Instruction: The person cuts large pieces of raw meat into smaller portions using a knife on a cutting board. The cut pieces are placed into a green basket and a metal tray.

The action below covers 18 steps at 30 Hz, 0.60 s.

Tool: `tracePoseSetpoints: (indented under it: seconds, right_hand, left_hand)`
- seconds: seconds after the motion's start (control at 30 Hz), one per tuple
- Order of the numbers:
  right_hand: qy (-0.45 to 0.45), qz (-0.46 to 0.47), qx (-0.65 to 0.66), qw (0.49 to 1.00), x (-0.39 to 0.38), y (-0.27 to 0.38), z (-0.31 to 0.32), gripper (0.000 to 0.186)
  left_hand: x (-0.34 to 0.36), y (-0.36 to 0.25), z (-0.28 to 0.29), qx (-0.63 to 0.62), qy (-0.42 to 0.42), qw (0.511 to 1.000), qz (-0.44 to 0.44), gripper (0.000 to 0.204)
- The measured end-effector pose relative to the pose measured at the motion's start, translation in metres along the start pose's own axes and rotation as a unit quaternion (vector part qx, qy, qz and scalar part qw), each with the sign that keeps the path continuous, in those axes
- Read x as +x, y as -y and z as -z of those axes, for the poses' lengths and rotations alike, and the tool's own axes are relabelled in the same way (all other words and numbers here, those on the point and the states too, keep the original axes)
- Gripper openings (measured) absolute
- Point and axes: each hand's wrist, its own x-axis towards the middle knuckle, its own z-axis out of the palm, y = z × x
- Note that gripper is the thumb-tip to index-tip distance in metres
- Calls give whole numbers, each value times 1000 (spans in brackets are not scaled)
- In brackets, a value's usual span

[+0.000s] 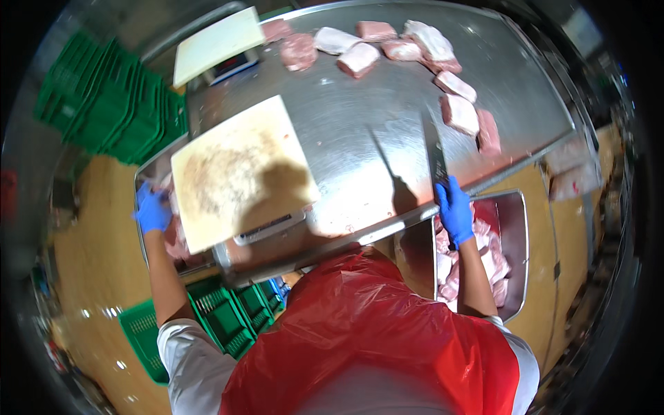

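Observation:
My left hand, in a blue glove, reaches over the metal tub left of the table. Its fingers look apart, slightly blurred, beside pale pink meat pieces in that tub; no piece is clearly gripped. In a matching glove, my right hand is closed round the dark handle of a long knife. The blade points away from me, over the steel table near its front edge. A stained white cutting board lies tilted at the table's left, partly over the left tub.
Several trimmed meat blocks line the table's far and right sides. A second white board rests on a scale. Stacked green crates stand left, more green crates below. A right-hand tub holds meat.

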Motion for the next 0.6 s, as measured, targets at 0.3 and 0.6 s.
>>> tracePoseSetpoints:
  seconds: [0.3, 0.6]
  right_hand:
    - [-158, -175, -10, 972, -89, -73, -23, 29]
    - [-20, -276, 51, 960, -109, -93, 12, 17]
  left_hand:
    - [176, -356, 60, -359, -42, 887, -288, 54]
    - [337, -661, -98, -154, 65, 946, -277, 128]
